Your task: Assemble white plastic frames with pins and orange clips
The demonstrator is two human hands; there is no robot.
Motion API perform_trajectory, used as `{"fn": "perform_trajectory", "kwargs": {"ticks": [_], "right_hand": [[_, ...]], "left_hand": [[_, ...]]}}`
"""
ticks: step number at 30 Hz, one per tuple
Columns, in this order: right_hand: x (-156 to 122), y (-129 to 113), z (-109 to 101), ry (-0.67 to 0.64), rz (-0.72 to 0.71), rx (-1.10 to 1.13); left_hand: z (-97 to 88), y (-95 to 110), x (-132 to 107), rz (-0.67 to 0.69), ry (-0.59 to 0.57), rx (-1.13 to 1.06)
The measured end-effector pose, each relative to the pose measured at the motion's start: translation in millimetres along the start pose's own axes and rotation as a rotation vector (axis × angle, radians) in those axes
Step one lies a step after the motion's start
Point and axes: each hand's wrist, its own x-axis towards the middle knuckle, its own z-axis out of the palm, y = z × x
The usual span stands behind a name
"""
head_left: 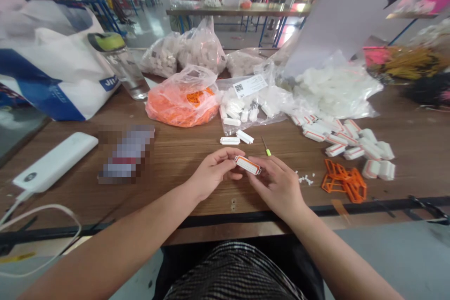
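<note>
Both hands meet over the near middle of the wooden table [176,150]. My left hand [213,172] and my right hand [277,186] pinch the two ends of a small white plastic connector with an orange rim [248,165], its pin face turned up. Just beyond the hands lie two loose white connectors [236,139] and a thin tool with a green handle [266,146]. Tiny white bits [305,179] are scattered by my right hand.
An orange-filled plastic bag [181,101] and a clear bag of white connectors [246,103] sit behind the hands. At right lie finished orange-rimmed connectors [348,138] and loose orange frames [346,183]. At left are a white power bank [54,161] with cable, a water bottle [121,63] and a blue-white bag [52,70].
</note>
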Motion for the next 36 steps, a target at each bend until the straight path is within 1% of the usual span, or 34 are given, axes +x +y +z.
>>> {"fn": "perform_trajectory", "kwargs": {"ticks": [3,8,10,12,14,16,18,19,21,23,25,26,27,28,30,31,33,36], "right_hand": [[-2,2,-1,0.009,0.021,0.0],[-2,1,2,0.007,0.03,0.002],[-1,-2,5,-0.02,0.033,0.007],[0,-5,4,-0.045,0.029,0.008],[2,-8,-3,-0.053,0.048,-0.018],[7,-4,-23,-0.043,0.106,-0.104],[15,12,-53,-0.011,0.215,-0.259],[20,25,-70,0.002,0.302,-0.351],[33,58,-105,0.039,0.469,-0.581],[46,94,-134,0.018,0.622,-0.712],[57,121,-152,-0.046,0.738,-0.736],[61,130,-156,-0.065,0.773,-0.756],[64,134,-158,-0.049,0.778,-0.758],[66,134,-156,-0.011,0.75,-0.742],[70,124,-143,0.086,0.636,-0.654],[72,116,-133,0.107,0.571,-0.587],[79,98,-107,0.056,0.496,-0.474],[97,78,-61,-0.145,0.373,-0.313]], "left_hand": [[-0.1,1,1,-0.039,-0.016,-0.004],[-1.3,0,2,-0.061,-0.037,-0.009],[-1.7,-1,2,-0.043,-0.063,0.016],[-1.8,-1,1,-0.004,-0.059,0.071],[-1.7,0,0,0.026,-0.06,0.162],[-1.3,0,0,0.04,-0.074,0.253],[-0.7,-1,-1,0.053,-0.072,0.339],[-0.2,-2,-1,0.05,-0.069,0.382],[0.8,-4,-2,0.038,-0.073,0.449],[2.1,-6,-2,0.034,-0.077,0.491],[3.3,-7,-3,0.039,-0.082,0.517],[3.9,-7,-3,0.042,-0.084,0.527],[4.4,-7,-3,0.045,-0.084,0.535],[4.8,-7,-4,0.046,-0.083,0.541],[5.4,-7,-4,0.045,-0.076,0.549],[5.6,-7,-4,0.047,-0.073,0.554],[5.9,-7,-4,0.053,-0.071,0.563],[5.9,-8,-4,0.065,-0.066,0.578]]}}
